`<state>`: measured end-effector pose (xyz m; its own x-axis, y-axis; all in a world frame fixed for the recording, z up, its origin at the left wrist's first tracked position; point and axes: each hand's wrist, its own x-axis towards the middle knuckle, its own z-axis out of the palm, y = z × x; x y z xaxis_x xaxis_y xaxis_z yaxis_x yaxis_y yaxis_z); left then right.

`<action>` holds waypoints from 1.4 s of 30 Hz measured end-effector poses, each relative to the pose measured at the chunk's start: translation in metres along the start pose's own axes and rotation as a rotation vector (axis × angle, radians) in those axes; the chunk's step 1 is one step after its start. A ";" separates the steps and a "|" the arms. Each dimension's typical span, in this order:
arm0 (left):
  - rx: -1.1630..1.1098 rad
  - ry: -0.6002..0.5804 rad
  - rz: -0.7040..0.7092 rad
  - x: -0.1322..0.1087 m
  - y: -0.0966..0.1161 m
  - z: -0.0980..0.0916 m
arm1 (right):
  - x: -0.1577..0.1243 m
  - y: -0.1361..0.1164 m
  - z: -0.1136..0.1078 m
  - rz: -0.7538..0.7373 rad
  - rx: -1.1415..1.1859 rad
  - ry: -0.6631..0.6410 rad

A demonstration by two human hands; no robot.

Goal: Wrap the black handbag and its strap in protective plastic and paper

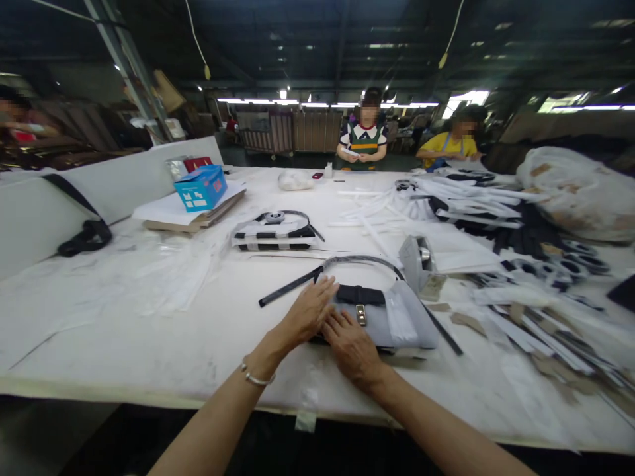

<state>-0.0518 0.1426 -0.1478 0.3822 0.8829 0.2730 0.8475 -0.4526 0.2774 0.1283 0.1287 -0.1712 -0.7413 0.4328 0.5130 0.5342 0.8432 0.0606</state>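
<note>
A grey handbag (419, 324) lies on the white table in front of me, with a dark flap strap and a gold clasp (360, 315). Clear wrapping covers part of its right side, and its curved handle (367, 261) arches at the back. Flat on the bag's left end rests my left hand (313, 305), fingers stretched out. My right hand (351, 344) presses on the bag's front left with its fingers extended, close beside the left one. A black strap (290, 287) sticks out to the left. Behind it lies a second bag (272, 231), black and white, with a tape roll (274, 217) on top.
A tape dispenser (419, 264) stands just right of the handbag. Further right are white strips (476, 205), cardboard scraps (560, 357) and a large plastic sack (580, 192). A blue box (201, 188) sits on stacked boards at left. Two people (364, 139) work across the table.
</note>
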 end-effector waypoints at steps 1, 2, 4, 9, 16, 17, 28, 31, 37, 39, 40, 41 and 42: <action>-0.005 -0.003 0.034 -0.012 0.004 0.002 | 0.000 0.000 0.001 -0.009 -0.003 0.005; -0.006 -0.003 0.050 -0.024 0.007 0.005 | 0.000 0.000 0.001 -0.015 -0.003 0.012; 0.002 0.015 0.048 -0.042 0.008 0.012 | 0.000 -0.001 0.000 -0.018 0.013 0.039; 0.063 0.075 0.076 -0.059 0.005 0.020 | -0.003 0.001 -0.007 0.022 0.157 0.146; 0.186 0.108 0.179 -0.087 0.016 0.013 | -0.002 0.001 -0.009 0.004 0.156 0.145; 0.202 0.107 0.180 -0.089 0.018 0.012 | -0.001 0.001 -0.009 -0.001 0.150 0.148; 0.331 0.132 0.103 -0.092 0.040 -0.003 | -0.009 0.002 -0.005 -0.088 0.140 0.216; 0.292 0.175 -0.026 -0.092 0.009 -0.021 | -0.008 0.005 -0.002 -0.095 0.127 0.280; 0.398 0.451 -0.845 -0.127 -0.124 -0.099 | -0.008 0.012 0.001 -0.149 0.068 0.311; 0.434 0.510 -1.107 -0.153 -0.159 -0.123 | -0.008 0.016 0.003 -0.183 0.036 0.305; 0.444 0.523 -1.211 -0.167 -0.171 -0.132 | -0.008 0.018 0.004 -0.200 0.020 0.307; 0.446 0.517 -1.282 -0.180 -0.180 -0.138 | -0.008 0.019 0.004 -0.215 0.007 0.309; 0.436 0.493 -1.326 -0.191 -0.187 -0.141 | -0.007 0.021 0.005 -0.227 -0.001 0.317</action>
<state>-0.3354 0.0404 -0.1219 -0.8263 0.4410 0.3503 0.5452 0.7826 0.3006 0.1426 0.1447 -0.1775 -0.6784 0.1146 0.7257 0.3710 0.9060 0.2038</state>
